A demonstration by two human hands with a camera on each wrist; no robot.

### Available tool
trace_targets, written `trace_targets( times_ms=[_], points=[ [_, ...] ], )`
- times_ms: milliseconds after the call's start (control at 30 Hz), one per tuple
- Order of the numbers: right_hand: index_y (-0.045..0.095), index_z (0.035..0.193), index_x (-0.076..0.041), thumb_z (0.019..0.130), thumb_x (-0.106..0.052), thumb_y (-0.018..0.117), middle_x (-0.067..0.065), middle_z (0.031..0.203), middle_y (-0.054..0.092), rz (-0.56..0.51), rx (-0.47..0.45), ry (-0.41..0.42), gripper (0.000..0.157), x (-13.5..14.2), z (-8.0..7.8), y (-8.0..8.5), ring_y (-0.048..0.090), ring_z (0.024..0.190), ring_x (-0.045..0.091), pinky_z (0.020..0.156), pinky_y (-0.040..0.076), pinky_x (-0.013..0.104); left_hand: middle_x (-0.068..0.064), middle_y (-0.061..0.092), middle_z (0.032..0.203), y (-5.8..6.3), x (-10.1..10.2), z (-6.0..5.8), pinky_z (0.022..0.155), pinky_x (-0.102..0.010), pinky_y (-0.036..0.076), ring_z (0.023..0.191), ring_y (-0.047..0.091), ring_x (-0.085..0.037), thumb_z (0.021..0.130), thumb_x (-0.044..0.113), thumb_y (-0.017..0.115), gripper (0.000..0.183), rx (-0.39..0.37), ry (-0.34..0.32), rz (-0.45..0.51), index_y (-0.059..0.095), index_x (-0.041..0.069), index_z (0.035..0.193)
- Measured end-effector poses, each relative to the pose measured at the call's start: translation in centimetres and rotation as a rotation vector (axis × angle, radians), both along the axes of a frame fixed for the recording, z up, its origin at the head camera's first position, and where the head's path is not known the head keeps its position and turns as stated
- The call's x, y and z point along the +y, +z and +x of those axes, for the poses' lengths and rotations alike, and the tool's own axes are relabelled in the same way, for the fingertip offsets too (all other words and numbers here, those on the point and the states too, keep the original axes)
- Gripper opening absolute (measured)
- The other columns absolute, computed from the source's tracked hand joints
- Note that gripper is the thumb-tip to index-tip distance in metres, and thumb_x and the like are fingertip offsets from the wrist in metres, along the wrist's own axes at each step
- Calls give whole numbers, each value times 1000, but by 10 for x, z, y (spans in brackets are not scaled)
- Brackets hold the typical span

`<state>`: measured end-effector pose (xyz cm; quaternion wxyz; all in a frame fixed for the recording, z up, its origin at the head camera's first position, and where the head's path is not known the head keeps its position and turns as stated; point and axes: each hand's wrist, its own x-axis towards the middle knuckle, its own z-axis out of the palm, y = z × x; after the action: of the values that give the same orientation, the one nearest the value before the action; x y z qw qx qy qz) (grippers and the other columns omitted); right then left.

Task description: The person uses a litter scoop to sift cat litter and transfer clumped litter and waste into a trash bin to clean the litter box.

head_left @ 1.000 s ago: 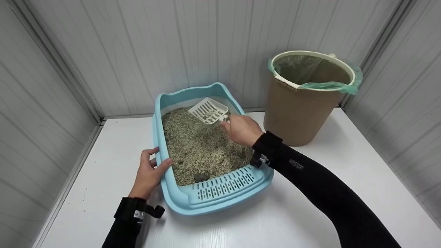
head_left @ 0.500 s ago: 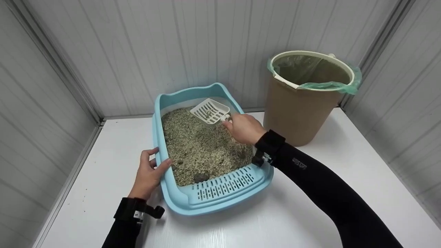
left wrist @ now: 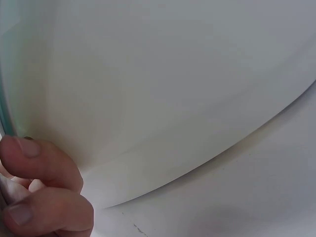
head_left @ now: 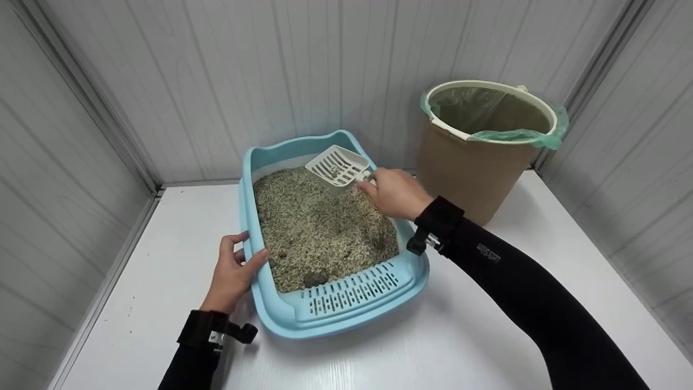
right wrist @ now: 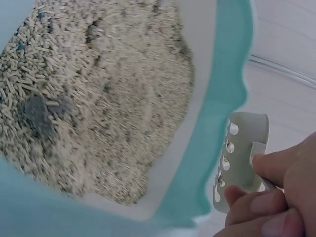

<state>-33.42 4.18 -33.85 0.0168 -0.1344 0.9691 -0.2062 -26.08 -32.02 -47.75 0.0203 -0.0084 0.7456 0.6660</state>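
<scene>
My right hand [head_left: 398, 192] grips the short handle of a white slotted litter scoop [head_left: 337, 165], held above the far right part of a light blue litter box [head_left: 346, 327]. A few pellets sit on the scoop's slots. In the right wrist view the scoop [right wrist: 242, 168] appears beside the box's rim [right wrist: 224, 89]. My left hand [head_left: 233, 271] holds the box's left rim, thumb on top and fingers at the outer side. Pelleted cat litter [head_left: 319, 227] fills the box, with a dark clump [head_left: 315, 279] near the slotted front step.
A tall brown bin [head_left: 460, 173] lined with a green bag [head_left: 520, 135] stands right of the box. Panelled walls [head_left: 216, 81] enclose the white tabletop [head_left: 173, 227] at the back and sides. Small dark crumbs lie on the table at the left.
My right hand has raised the litter scoop and moved it to the right, toward the box's far right rim. My left hand stays on the left rim.
</scene>
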Motion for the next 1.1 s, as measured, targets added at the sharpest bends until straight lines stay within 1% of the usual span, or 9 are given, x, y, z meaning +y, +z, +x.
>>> trace_targets(
  times_ms=[167, 267, 433, 533, 667, 767, 833, 933, 1100],
  points=[
    [71, 116, -3, 120, -44, 51, 9, 88, 61, -4, 0, -51, 46, 19, -1, 26, 55, 75, 26, 73, 41, 40, -26, 68, 129, 1, 0, -1, 78, -34, 63, 97, 74, -21, 109, 24, 77, 73, 3, 4, -2, 31, 9, 163],
    [72, 118, -2, 119, -45, 52, 10, 93, 64, 10, 23, -83, 47, 34, -3, 44, 57, 79, 28, 74, 43, 41, -28, 67, 132, 1, 0, -1, 79, -34, 63, 98, 74, -21, 109, 25, 77, 74, 0, 2, -15, 31, 9, 164],
    [71, 108, -2, 119, -46, 50, 11, 89, 59, 13, 71, -117, 50, 70, -3, 76, 57, 82, 31, 74, 43, 44, -30, 65, 134, 1, 3, -2, 77, -34, 63, 98, 74, -22, 109, 26, 76, 74, 3, -5, -27, 30, 10, 165],
    [71, 106, -2, 118, -49, 49, 11, 91, 60, -2, 79, -141, 53, 93, 0, 95, 57, 84, 31, 75, 43, 43, -30, 66, 133, 2, 4, -3, 77, -34, 63, 97, 74, -22, 109, 24, 76, 73, 6, -2, -16, 31, 9, 164],
    [69, 101, -5, 117, -53, 48, 8, 88, 58, 9, 79, -206, 55, 124, 2, 116, 55, 81, 28, 71, 43, 41, -28, 67, 131, 2, 5, -4, 76, -34, 63, 95, 74, -21, 109, 24, 77, 72, 7, 0, -3, 32, 9, 163],
    [69, 100, -4, 116, -53, 49, 6, 84, 57, 21, 80, -252, 56, 144, 2, 125, 54, 79, 28, 68, 42, 40, -27, 68, 129, 1, 5, -5, 76, -34, 63, 94, 75, -21, 109, 24, 77, 72, 8, 4, 1, 32, 10, 163],
    [72, 105, 0, 115, -52, 50, 9, 89, 61, 30, 91, -274, 58, 155, 1, 128, 56, 83, 29, 69, 42, 39, -26, 68, 127, 1, 5, -5, 75, -34, 63, 94, 75, -21, 108, 25, 77, 72, 10, 5, 2, 32, 10, 163],
    [73, 114, 3, 115, -51, 50, 14, 98, 64, 49, 92, -309, 59, 169, 2, 129, 57, 89, 33, 71, 43, 42, -25, 68, 127, 1, 4, -5, 76, -35, 63, 94, 75, -21, 109, 25, 77, 73, 12, 0, 7, 31, 10, 164],
    [69, 113, 2, 115, -50, 50, 15, 96, 60, 108, 76, -355, 55, 183, 2, 130, 57, 91, 38, 72, 42, 47, -22, 69, 125, 0, 4, -4, 77, -35, 63, 95, 75, -21, 109, 23, 76, 72, 12, -3, 16, 30, 9, 163]
  ],
)
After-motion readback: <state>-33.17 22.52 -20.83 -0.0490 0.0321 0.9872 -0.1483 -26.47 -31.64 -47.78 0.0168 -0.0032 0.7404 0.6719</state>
